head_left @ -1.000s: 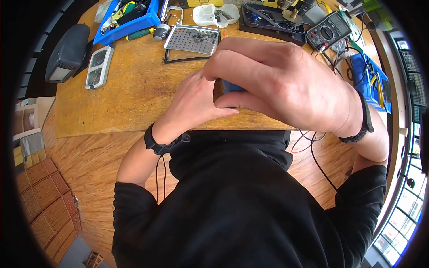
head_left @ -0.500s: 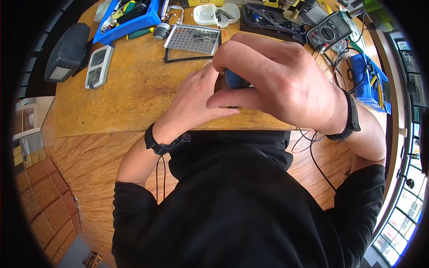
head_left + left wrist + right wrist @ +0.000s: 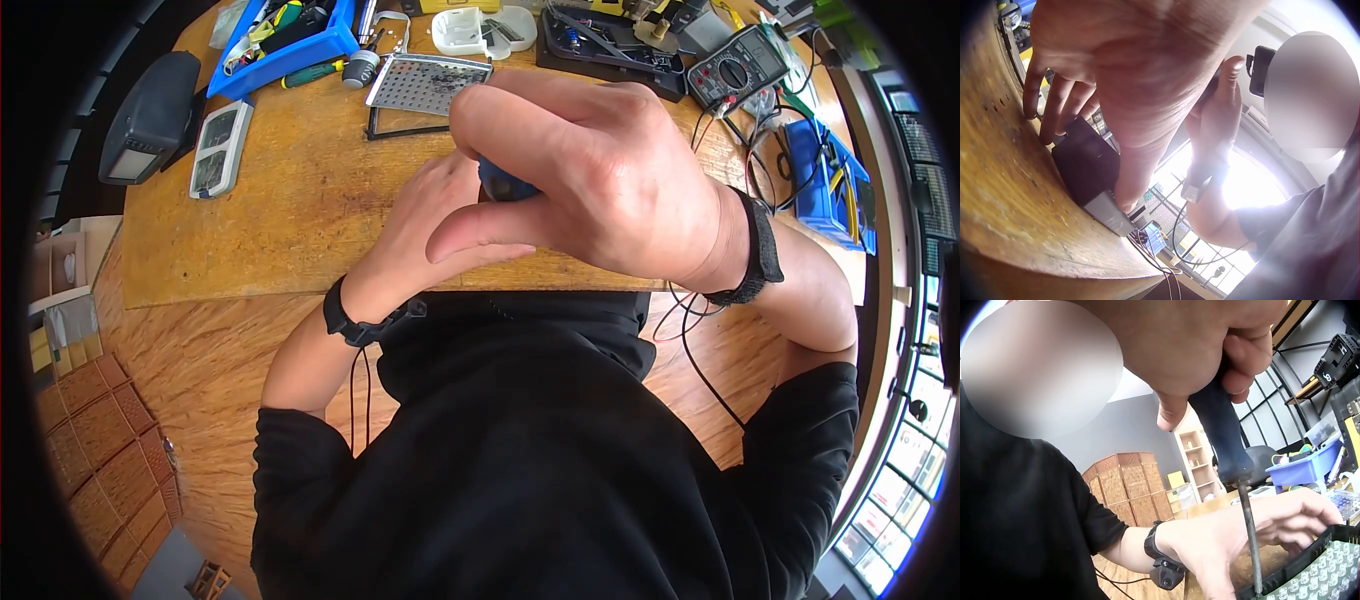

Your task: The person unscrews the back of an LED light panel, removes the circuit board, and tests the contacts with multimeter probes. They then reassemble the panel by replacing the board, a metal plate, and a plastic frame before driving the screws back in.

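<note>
In the right wrist view, my right hand point(image 3: 1191, 350) point(image 3: 610, 180) holds a blue-handled screwdriver point(image 3: 1225, 440) point(image 3: 505, 185), fingers curled round the handle and thumb held off it. The shaft points down, its tip at the black rim point(image 3: 1297, 564) of a device with a green board point(image 3: 1319, 575) of clear, bead-like parts. My left hand point(image 3: 1229, 534) point(image 3: 430, 215) grips that device. From the left wrist view, the device is a dark box point(image 3: 1088, 159) on the table, between the fingers and thumb of my left hand point(image 3: 1141, 81). The head view hides it beneath my hands.
Behind my hands lie a perforated metal plate point(image 3: 430, 88) and a black frame point(image 3: 410, 133). A blue bin point(image 3: 285, 60) and white case point(image 3: 222, 150) stand left; a multimeter point(image 3: 738, 70), cables and another blue bin point(image 3: 825, 185) are right. The table's near edge point(image 3: 230, 299) is close.
My right hand has shifted left overall, and its thumb now reaches further left, with more of the blue handle showing than a second ago. My left hand has hardly moved.
</note>
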The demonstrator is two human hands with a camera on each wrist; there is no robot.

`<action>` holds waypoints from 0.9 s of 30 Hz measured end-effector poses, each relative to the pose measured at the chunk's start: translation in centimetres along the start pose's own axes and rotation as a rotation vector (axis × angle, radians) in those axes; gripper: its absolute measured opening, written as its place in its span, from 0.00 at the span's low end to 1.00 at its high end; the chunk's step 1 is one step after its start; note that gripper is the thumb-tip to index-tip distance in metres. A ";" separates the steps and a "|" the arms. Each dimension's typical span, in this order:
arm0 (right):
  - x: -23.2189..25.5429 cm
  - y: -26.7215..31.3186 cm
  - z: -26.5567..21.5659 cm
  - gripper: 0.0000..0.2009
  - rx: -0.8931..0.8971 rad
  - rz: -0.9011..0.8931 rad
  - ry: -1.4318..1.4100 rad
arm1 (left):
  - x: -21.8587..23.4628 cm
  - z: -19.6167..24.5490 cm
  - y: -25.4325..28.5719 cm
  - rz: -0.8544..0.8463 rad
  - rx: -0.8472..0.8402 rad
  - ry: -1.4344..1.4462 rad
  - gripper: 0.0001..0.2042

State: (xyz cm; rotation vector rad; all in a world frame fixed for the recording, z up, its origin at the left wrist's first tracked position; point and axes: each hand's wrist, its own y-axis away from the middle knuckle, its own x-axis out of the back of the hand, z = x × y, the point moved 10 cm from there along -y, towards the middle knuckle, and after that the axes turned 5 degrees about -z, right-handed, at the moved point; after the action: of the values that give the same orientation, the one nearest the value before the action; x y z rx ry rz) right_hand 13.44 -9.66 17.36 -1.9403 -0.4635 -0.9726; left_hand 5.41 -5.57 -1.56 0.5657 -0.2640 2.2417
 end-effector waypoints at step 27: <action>1.0 0.3 -1.9 0.15 0.049 -0.292 -0.129 | 1.2 2.5 -0.5 0.111 -0.101 -0.321 0.46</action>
State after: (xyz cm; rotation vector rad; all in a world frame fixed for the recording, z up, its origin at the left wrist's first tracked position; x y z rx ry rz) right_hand 13.40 -11.48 18.54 -1.9323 -0.8560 -1.0094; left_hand 5.90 -5.37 1.24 0.8749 -0.5807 2.2213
